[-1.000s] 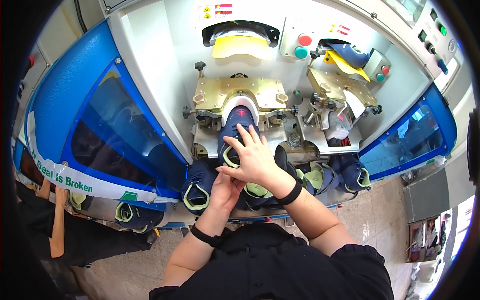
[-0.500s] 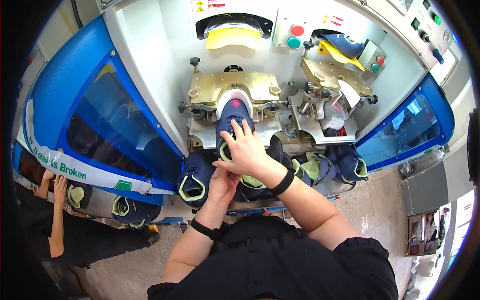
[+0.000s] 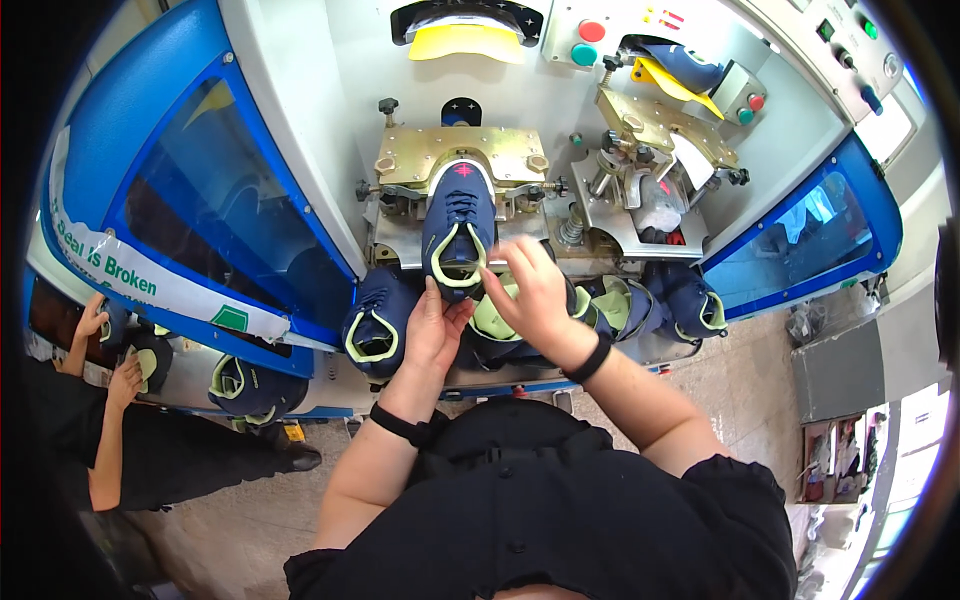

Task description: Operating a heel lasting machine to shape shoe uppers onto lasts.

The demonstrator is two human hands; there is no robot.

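Note:
A navy shoe (image 3: 461,215) with laces, a pale green collar and a red mark on its toe points away from me, toe under the brass-coloured clamp plate (image 3: 455,148). My left hand (image 3: 436,325) grips its heel from below and the left, thumb up along the back. Beside the right edge of the collar is my right hand (image 3: 530,300), its fingers bent and apart. Whether its fingertips touch the collar is hard to tell. Another navy shoe (image 3: 378,325) stands left of my left hand, and several more lie partly hidden behind my right hand.
A second clamp station (image 3: 660,150) sits to the right. Button boxes, with red and green buttons, include the middle one (image 3: 588,42). A blue-framed door (image 3: 220,180) swings out at left, another (image 3: 815,240) at right. A co-worker's hands (image 3: 125,380) handle shoe parts at far left.
My right hand has come off the laces and back to the right of the collar. My left hand has moved up to the heel. The view has shifted slightly.

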